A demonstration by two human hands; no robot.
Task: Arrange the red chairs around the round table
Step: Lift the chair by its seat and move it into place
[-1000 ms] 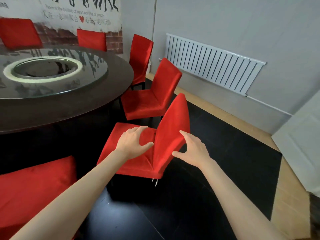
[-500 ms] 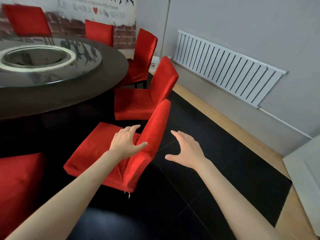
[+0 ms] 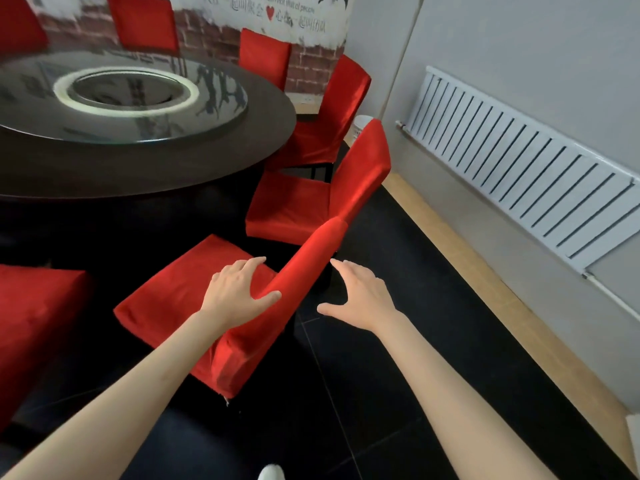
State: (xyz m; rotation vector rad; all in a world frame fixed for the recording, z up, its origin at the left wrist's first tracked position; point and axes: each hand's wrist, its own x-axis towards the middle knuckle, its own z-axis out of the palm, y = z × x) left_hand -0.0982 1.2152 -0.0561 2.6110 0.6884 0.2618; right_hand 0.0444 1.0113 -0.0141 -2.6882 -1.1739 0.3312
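Up close, left hand [image 3: 239,294] sits on the backrest of the nearest red chair [image 3: 207,299]: fingers spread over the seat side, thumb hooked across the back's edge, a loose clasp on the fabric. Right hand [image 3: 358,299] hangs just beside the back's outer face, fingers relaxed and apart, thumb out, holding nothing; whether a fingertip grazes the cloth cannot be told. Both forearms bare, reaching in from the bottom edge.

Chair seat faces the round table [image 3: 145,174], apart from its rim, over black floor. Second red chair [image 3: 311,202] stands just beyond, seat toward the table. Third chair [image 3: 329,112] behind that, seat partly under the rim. Two more red backs along the far side [image 3: 265,55] and [image 3: 145,22]. Another red seat [image 3: 31,327] at the left edge, near the held chair.

Table dark, with a glass turntable [image 3: 124,98] in the middle. White radiator [image 3: 519,168] on the grey wall at right. Brick-pattern mural [image 3: 214,36] on the far wall.
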